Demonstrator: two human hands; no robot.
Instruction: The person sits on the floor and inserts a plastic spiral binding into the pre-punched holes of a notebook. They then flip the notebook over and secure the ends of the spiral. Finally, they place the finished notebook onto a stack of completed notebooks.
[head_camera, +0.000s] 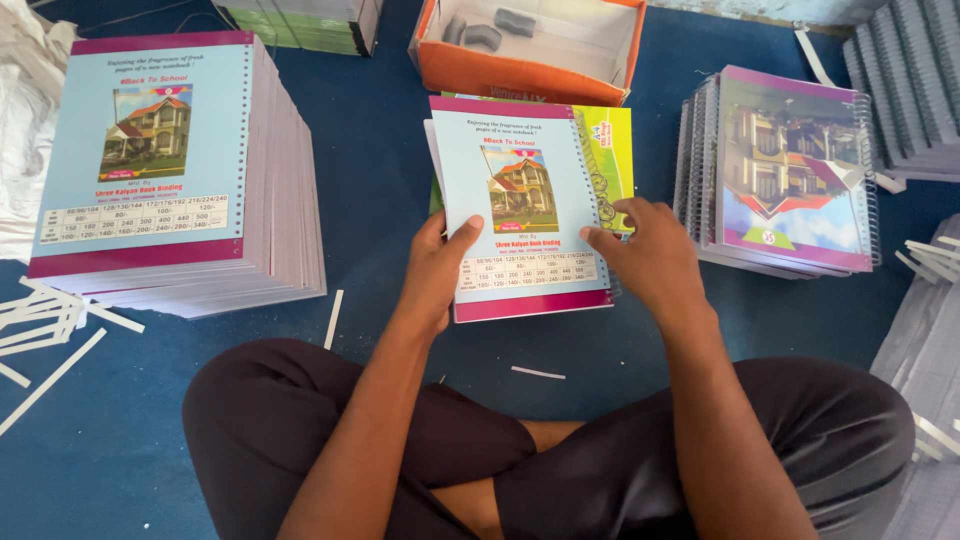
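Here the left hand (440, 265) pinched the pale-blue, house-pictured notebook cover sheet (520, 210) on the blue floor (380, 150); the right hand (650, 250) pressed its punched edge. Thin and floppy, it seemed best held by both edges.

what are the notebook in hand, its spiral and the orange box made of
Notebook: paper with what looks like a glossy card cover, printed and faintly shiny. Spiral: thin wire coil, probably metal, though plastic can't be ruled out. Orange box: cardboard, matte, with a plain pale inside.
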